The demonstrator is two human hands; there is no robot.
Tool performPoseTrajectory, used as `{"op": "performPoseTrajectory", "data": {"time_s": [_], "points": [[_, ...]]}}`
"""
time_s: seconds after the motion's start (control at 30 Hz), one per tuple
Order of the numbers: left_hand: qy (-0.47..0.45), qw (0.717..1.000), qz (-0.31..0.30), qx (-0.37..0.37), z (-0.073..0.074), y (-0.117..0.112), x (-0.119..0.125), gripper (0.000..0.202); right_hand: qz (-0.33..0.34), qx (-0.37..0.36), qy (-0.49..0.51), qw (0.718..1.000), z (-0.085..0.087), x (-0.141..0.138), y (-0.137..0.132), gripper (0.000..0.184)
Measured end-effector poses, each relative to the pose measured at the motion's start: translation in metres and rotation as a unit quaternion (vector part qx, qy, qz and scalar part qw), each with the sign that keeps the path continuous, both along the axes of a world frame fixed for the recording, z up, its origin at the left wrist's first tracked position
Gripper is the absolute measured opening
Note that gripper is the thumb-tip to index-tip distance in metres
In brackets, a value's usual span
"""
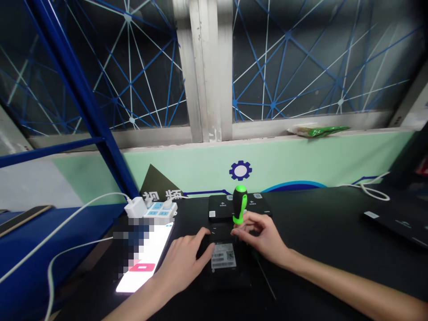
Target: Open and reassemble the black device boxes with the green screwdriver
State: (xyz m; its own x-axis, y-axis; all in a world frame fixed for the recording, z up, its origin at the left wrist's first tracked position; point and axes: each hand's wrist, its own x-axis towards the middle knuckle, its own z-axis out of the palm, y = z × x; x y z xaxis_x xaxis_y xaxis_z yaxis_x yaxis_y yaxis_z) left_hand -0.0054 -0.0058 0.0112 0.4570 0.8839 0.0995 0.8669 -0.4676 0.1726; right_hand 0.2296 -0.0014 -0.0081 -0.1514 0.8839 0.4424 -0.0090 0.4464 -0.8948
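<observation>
Currently, right hand [264, 234]: grip is closing down to a pinch on the screwdriver [240, 205], thumb and fingertips bunching just under the handle.
Screwdriver: standing near upright above the upper right part of the black device [230, 278]; black and bright green handle is showing clear of the fingers. Tip is hiding in dark; can't tell if it's touching a screw.
Left hand [183, 256]: grip is spreading, thumb and index finger sitting apart; it's resting at the device's left side, thumb by the corner of the white label [223, 256], index farther up. Not pinching anything that I'm seeing.
Black device: lying flat on the table [310, 258] between both hands, label facing up, barcodes and a QR square showing.
Thin shaft [267, 278]: lying on the table right of the device, slanting toward the wearer; its upper end is running under the right hand.
Back boxes: two dark ones, left [219, 207] and right [262, 205], sitting behind the device, both carrying stickers.
Phone [147, 263]: lying left of the left hand, screen glowing, part showing as pixel blocks.
Power strip [160, 209]: sitting behind the phone, white charger [135, 207] standing at its left end.
Far-right device [397, 223]: lying flat, well apart from the hands.
</observation>
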Motion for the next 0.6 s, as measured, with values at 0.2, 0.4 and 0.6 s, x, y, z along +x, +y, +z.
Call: {"op": "performPoseTrajectory", "data": {"time_s": [0.2,0.4,0.6], "points": [[-0.012,1.000,-0.002,-0.006,-0.002,0.001,-0.001,0.039,-0.040,0.020,-0.022,0.999,-0.011,-0.002,-0.010,0.020],[-0.008,1.000,0.005,-0.006,-0.002,0.000,0.000,0.040,-0.023,-0.013,-0.009,1.000,-0.013,-0.003,-0.012,0.024],[-0.018,1.000,0.008,0.003,-0.003,0.000,0.000,0.041,0.018,-0.002,0.001,1.000,-0.013,-0.002,-0.011,0.025]]}}
